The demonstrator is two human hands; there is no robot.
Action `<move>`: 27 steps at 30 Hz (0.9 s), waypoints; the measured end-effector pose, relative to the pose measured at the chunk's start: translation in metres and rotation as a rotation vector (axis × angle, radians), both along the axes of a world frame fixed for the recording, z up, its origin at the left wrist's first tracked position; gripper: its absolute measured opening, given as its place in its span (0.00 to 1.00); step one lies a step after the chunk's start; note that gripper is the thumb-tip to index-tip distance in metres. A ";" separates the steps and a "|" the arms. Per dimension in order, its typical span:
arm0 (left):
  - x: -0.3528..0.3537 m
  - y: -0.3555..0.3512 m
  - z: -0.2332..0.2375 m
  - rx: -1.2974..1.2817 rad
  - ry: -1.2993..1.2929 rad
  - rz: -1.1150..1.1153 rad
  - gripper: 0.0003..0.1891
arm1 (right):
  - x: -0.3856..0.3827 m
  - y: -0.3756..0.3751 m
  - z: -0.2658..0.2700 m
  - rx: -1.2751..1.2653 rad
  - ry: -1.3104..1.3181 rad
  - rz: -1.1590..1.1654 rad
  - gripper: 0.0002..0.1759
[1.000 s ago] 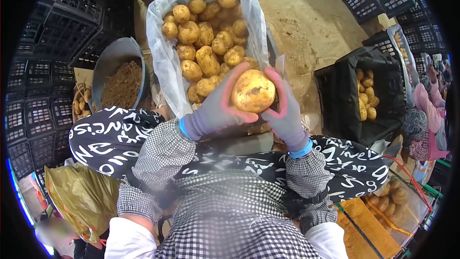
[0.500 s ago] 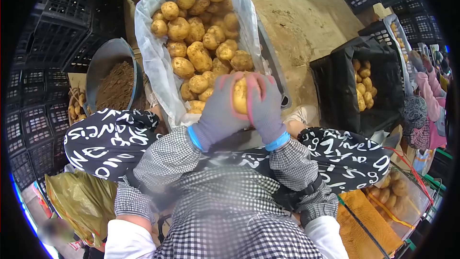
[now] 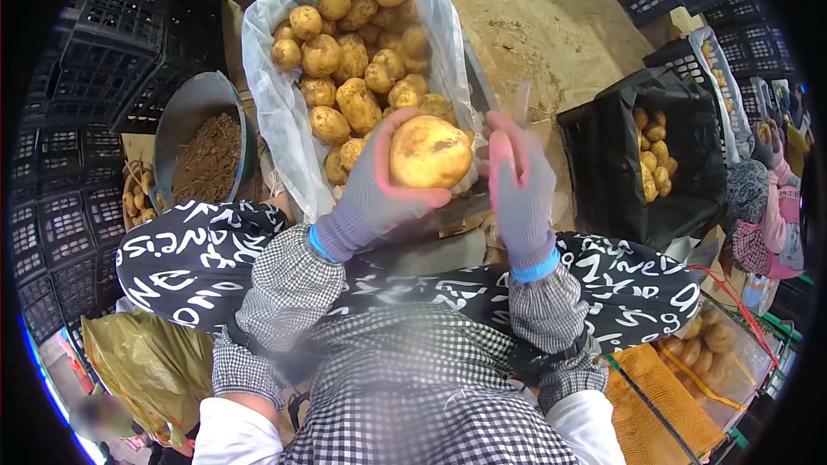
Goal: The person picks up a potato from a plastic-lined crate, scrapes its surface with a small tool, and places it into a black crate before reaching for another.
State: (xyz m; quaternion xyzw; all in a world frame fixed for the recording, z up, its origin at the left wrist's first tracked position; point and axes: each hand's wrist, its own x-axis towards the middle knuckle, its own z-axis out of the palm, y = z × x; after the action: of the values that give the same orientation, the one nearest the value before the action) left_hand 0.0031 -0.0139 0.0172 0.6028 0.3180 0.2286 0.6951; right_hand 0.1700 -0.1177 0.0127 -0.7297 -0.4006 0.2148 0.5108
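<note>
A large yellow potato (image 3: 430,153) with brown soil marks rests in my left hand (image 3: 379,194), whose gloved fingers curl round its left side and underneath. Just to the right of it, my right hand (image 3: 524,194) is raised in a matching grey and pink glove, apart from the potato, with the fingers stretched and nothing in them. Beyond both hands stands a crate lined with a whitish plastic sheet (image 3: 265,77), filled with many potatoes (image 3: 357,103).
A bucket of soil (image 3: 244,133) stands left of the lined crate. At the right is a black-lined crate (image 3: 603,120) holding potatoes. Stacked black crates (image 3: 103,52) line the left side. Far right, another person (image 3: 775,207) in pink works. An orange mesh sack (image 3: 659,405) lies lower right.
My right hand has let go of the potato and moved right. The left hand has kept the potato and turned it upward into fuller view.
</note>
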 end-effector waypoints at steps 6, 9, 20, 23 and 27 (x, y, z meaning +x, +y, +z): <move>-0.003 -0.006 -0.006 0.410 0.231 -0.019 0.50 | -0.035 0.001 -0.001 -0.039 -0.155 0.076 0.22; -0.005 -0.005 -0.014 0.367 0.246 -0.026 0.52 | -0.022 0.003 -0.021 0.000 -0.204 0.123 0.23; 0.006 -0.007 0.003 0.122 -0.075 -0.083 0.53 | -0.003 0.005 0.016 -0.239 1.060 0.074 0.25; 0.018 -0.003 0.009 0.013 -0.121 -0.155 0.49 | -0.008 -0.001 0.003 0.018 1.138 0.170 0.30; 0.016 0.041 -0.044 0.520 0.344 -0.358 0.41 | 0.024 -0.009 0.015 0.194 1.251 -0.039 0.30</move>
State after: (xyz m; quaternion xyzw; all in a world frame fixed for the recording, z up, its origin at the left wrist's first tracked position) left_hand 0.0192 0.0273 -0.0269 0.8353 0.2508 0.0717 0.4840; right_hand 0.1944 -0.1268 0.0273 -0.4235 -0.0304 0.5541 0.7161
